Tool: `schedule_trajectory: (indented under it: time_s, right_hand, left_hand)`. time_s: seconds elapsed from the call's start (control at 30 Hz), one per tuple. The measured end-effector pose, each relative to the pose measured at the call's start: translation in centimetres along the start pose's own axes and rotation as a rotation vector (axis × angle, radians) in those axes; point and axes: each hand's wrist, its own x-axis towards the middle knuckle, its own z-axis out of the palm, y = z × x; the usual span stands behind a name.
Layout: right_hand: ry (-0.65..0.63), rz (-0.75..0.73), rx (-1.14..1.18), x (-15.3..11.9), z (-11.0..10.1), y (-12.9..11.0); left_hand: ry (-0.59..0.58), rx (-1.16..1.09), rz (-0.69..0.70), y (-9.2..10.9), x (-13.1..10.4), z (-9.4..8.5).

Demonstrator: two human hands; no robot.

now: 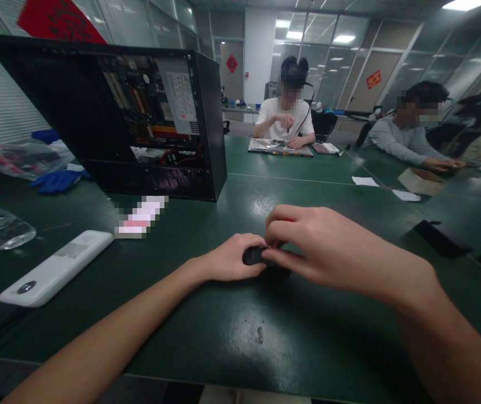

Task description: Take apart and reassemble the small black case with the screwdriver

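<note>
A small black rounded device [253, 256] lies low over the green table, gripped at its left end by my left hand [232, 259], thumb on the near side and fingers on the far side. Over its right end, my right hand [324, 238] is closed with the fingers bent in a pinch. Bits of a red item [290, 220] show between the right fingers; most of it is hidden, so its kind is unclear. The right part of the black device is also covered by the right hand.
An open black computer case [209, 123] stands at the left. Nearer are a white power strip [66, 266], a blurred-out card [143, 216], blue gloves [58, 180] and clear plastic [0, 224]. A person [285, 115] works opposite, another [408, 132] at the right, near a cardboard box [419, 180].
</note>
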Motion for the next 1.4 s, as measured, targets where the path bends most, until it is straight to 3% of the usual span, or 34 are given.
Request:
schedule_trajectory:
  time_s: [0.1, 0.3, 0.57, 0.8, 0.9, 1.03, 1.3, 1.4]
  right_hand:
    - [0.018, 0.062, -0.093, 0.3, 0.3, 0.2]
    - [0.003, -0.033, 0.096, -0.2, -0.2, 0.3]
    - [0.013, 0.036, 0.077, 0.2, 0.2, 0.6]
    - [-0.004, -0.070, 0.231, 0.0, -0.2, 0.4]
    - [-0.019, -0.040, 0.209, -0.1, -0.2, 0.3]
    - [0.008, 0.058, 0.113, 0.1, 0.1, 0.6]
    - [0.013, -0.025, 0.193, 0.2, 0.2, 0.9]
    - [0.086, -0.033, 0.202, 0.1, -0.4, 1.4]
  left_hand:
    - [0.001, 0.005, -0.005, 0.1, 0.0, -0.1]
    - [-0.014, -0.001, -0.004, 0.2, 0.0, -0.2]
    - [-0.005, 0.003, 0.005, 0.0, -0.2, -0.1]
    - [-0.021, 0.004, -0.001, 0.1, -0.1, 0.0]
    - [-0.014, 0.006, -0.001, 0.1, -0.1, 0.0]
    - [0.008, 0.006, -0.014, 0.3, -0.2, -0.1]
    - [-0.002, 0.037, -0.003, 0.3, -0.2, -0.1]
    - [-0.003, 0.004, -0.028, 0.2, -0.3, 0.0]
